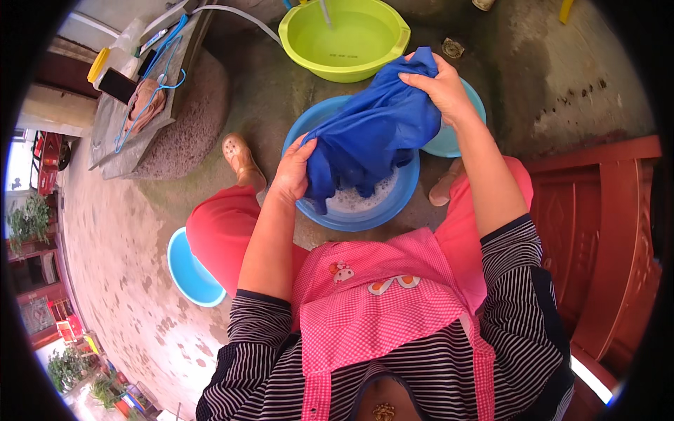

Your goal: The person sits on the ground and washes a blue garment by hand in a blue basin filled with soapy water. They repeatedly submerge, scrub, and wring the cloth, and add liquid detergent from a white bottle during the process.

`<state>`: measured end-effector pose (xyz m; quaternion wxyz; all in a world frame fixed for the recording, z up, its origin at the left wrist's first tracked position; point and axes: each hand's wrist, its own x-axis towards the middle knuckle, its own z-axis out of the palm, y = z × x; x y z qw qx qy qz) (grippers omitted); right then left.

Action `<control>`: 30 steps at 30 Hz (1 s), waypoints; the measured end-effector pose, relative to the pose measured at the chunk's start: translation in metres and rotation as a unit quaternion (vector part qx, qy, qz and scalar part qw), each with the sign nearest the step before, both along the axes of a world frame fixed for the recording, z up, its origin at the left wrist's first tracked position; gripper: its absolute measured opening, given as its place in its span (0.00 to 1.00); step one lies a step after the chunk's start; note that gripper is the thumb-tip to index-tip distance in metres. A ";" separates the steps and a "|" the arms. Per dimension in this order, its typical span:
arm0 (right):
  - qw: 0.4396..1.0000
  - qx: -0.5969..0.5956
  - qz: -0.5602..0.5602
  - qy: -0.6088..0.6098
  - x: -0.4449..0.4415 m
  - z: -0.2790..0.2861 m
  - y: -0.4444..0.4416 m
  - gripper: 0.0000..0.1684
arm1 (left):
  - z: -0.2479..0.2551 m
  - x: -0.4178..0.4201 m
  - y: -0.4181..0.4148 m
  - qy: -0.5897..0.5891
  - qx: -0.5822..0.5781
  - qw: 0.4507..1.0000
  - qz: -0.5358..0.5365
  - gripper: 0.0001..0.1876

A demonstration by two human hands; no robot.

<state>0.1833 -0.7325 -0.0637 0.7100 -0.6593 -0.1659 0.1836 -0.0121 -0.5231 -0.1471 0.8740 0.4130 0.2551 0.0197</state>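
Note:
A wet-looking blue cloth garment (368,123) is stretched between my two hands. My left hand (295,167) grips its lower left edge, and my right hand (439,89) pinches its upper right end. Beneath the cloth stands a blue plastic basin (363,223) with sudsy water (363,197) in it. The garment's lower folds hang over this basin, and I cannot tell whether they touch the water. Much of the basin's far side is hidden by the cloth. A smaller light blue basin (466,144) sits to the right, partly behind my right hand and the garment.
A lime-green basin (345,73) of water stands ahead, with a stream running into it. Another light blue basin (195,273) is beside my left leg. On the stone slab (113,142) lie a phone (117,86), blue hangers (158,89) and a brownish cloth (145,105). A red wooden door (566,210) is at right.

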 end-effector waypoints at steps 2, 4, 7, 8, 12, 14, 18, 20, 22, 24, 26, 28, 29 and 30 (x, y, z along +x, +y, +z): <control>0.999 0.023 -0.004 0.043 -0.004 0.003 0.001 0.20 | -0.015 -0.001 0.005 -0.010 0.158 0.987 -0.011 0.17; 0.994 0.045 -0.012 0.097 -0.005 0.008 0.002 0.22 | -0.025 0.000 0.009 -0.006 0.361 0.932 -0.039 0.18; 0.984 0.109 -0.020 0.140 -0.009 0.015 0.004 0.22 | -0.023 0.004 0.009 0.048 0.578 0.806 -0.115 0.20; 0.978 0.127 -0.020 0.161 -0.011 0.016 0.006 0.22 | -0.019 0.006 0.008 0.081 0.562 0.810 -0.146 0.23; 0.945 0.210 0.021 0.251 -0.023 0.017 0.015 0.22 | 0.000 0.010 -0.024 -0.011 0.353 0.918 -0.178 0.39; 0.921 0.231 0.088 0.301 -0.034 0.018 0.022 0.19 | -0.006 0.014 -0.036 -0.070 0.401 0.891 -0.200 0.50; 0.934 0.190 0.167 0.254 -0.063 0.016 0.040 0.29 | -0.018 0.021 -0.032 0.011 0.242 0.950 -0.198 0.31; 0.943 0.173 0.182 0.218 -0.062 0.013 0.039 0.36 | -0.031 0.022 -0.033 0.030 0.133 0.985 -0.101 0.26; 0.959 0.129 0.165 0.192 -0.052 0.001 0.034 0.37 | -0.015 0.026 -0.046 0.031 0.087 0.996 -0.019 0.25; 0.970 0.046 0.147 0.190 -0.041 -0.013 0.022 0.36 | -0.017 0.027 -0.033 0.021 0.027 0.999 0.005 0.25; 0.966 -0.129 0.143 0.169 -0.031 -0.040 0.014 0.29 | -0.008 0.027 -0.028 0.021 -0.004 0.999 0.032 0.25; 0.919 -0.245 0.297 0.087 -0.022 -0.099 -0.002 0.21 | -0.013 0.031 -0.026 0.008 -0.036 0.999 0.035 0.25; 0.875 -0.321 0.363 0.013 -0.031 -0.118 0.000 0.22 | -0.019 0.031 -0.023 0.002 -0.052 0.998 0.040 0.26; 0.851 -0.364 0.377 -0.022 -0.054 -0.123 0.004 0.33 | -0.027 0.028 -0.017 -0.007 -0.072 0.996 0.044 0.26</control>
